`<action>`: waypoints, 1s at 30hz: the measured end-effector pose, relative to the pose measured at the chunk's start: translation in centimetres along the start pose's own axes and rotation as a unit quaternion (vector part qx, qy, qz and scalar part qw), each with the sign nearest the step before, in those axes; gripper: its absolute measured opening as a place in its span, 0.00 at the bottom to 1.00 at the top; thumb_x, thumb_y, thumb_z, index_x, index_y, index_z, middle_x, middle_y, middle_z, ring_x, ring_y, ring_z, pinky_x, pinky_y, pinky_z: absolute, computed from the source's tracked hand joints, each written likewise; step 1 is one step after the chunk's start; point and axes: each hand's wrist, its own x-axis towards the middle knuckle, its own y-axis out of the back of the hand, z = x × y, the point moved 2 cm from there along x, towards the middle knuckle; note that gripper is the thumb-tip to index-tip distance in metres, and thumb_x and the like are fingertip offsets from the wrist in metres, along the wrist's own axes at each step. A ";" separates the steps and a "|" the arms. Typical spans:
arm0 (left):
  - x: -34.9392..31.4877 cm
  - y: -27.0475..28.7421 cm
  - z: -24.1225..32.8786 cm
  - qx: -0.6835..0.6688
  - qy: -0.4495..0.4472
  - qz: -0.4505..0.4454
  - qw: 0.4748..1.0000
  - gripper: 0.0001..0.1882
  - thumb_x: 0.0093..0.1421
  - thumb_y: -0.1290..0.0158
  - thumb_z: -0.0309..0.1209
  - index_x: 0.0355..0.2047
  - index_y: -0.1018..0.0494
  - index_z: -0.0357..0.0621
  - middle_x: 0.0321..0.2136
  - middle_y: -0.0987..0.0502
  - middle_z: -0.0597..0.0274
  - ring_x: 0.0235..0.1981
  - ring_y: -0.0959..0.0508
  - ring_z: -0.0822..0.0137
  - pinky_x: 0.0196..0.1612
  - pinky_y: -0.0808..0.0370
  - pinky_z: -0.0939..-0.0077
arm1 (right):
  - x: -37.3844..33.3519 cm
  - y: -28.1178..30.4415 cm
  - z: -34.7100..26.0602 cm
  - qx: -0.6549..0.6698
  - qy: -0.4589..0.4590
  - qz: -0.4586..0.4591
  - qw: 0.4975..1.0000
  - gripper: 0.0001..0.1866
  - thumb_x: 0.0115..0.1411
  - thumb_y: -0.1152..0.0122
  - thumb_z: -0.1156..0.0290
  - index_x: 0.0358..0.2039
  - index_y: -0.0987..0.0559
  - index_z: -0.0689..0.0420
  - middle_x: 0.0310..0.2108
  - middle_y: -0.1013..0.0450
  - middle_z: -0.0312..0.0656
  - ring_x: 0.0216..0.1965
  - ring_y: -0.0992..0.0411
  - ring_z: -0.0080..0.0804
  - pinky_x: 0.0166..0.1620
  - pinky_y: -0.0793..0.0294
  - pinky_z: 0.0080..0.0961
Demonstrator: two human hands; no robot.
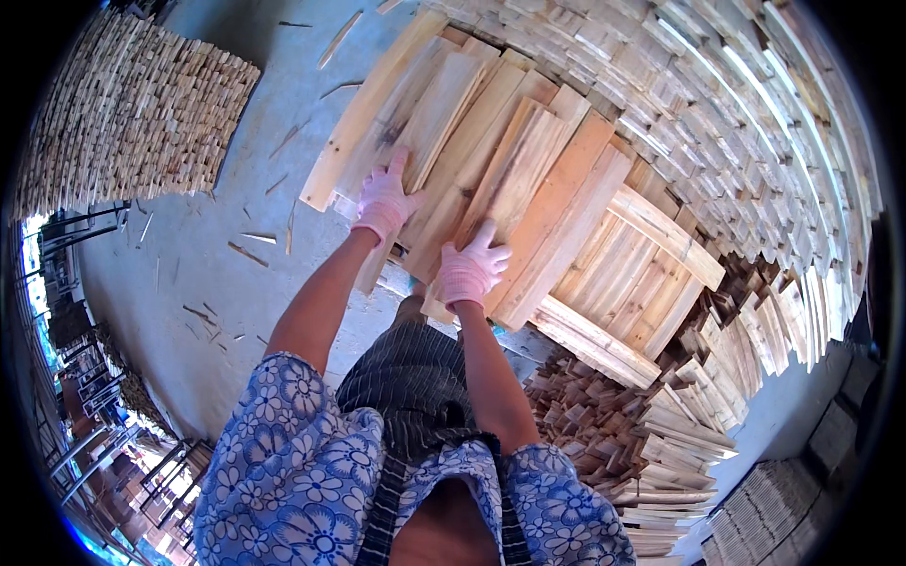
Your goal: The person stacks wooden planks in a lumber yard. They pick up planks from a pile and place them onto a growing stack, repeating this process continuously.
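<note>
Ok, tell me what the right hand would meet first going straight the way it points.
The right hand would probably meet the brown-streaked wooden plank just ahead of it; depth is unclear.

A stack of short wood pieces (142,113) stands at the upper left, its ends packed in close rows. Bluish-grey floor (179,274) spreads beside and below it, littered with thin scraps (200,314) — among them a pale strip (341,40) near the top edge and a brown sliver (247,254) lower down. Along the upper right runs a broad bank of stacked boards (717,141), curving toward the rim. A heap of reddish-brown wood (590,406) lies below it. Ridged grey stacks (769,509) sit at the lower right; dark frames (104,389) line the left rim — too small to make out fully.
</note>
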 end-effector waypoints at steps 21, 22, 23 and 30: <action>-8.9 -3.3 -18.8 -0.683 0.152 -0.144 0.700 0.38 0.53 0.32 0.24 0.61 0.40 0.38 0.49 0.26 0.50 0.50 0.21 0.53 0.55 0.18 0.55 | 14.4 13.8 -14.4 -0.206 0.437 0.095 0.870 0.41 0.54 0.27 0.56 0.69 0.33 0.27 0.61 0.37 0.53 0.62 0.37 0.57 0.65 0.35 0.50; -10.4 -5.4 -20.4 -0.713 0.195 -0.166 0.653 0.32 0.54 0.34 0.22 0.57 0.37 0.39 0.47 0.25 0.52 0.48 0.20 0.54 0.51 0.16 0.52 | 16.4 14.7 -16.2 -0.249 0.454 0.099 0.850 0.41 0.55 0.26 0.56 0.69 0.33 0.26 0.62 0.38 0.53 0.64 0.37 0.57 0.66 0.37 0.50; -12.1 -7.7 -21.7 -0.753 0.225 -0.141 0.602 0.31 0.54 0.34 0.22 0.56 0.35 0.38 0.46 0.25 0.52 0.48 0.20 0.53 0.49 0.15 0.47 | 18.1 14.9 -17.9 -0.289 0.470 0.100 0.828 0.41 0.55 0.26 0.56 0.68 0.33 0.25 0.63 0.38 0.52 0.65 0.38 0.56 0.67 0.38 0.51; -9.5 -14.8 -17.3 -0.853 0.228 -0.149 0.445 0.20 0.59 0.36 0.29 0.49 0.26 0.37 0.45 0.21 0.53 0.44 0.17 0.53 0.45 0.15 0.46 | 24.6 12.2 -19.1 -0.298 0.419 0.051 0.856 0.45 0.57 0.27 0.62 0.71 0.38 0.23 0.68 0.41 0.51 0.69 0.42 0.56 0.69 0.38 0.48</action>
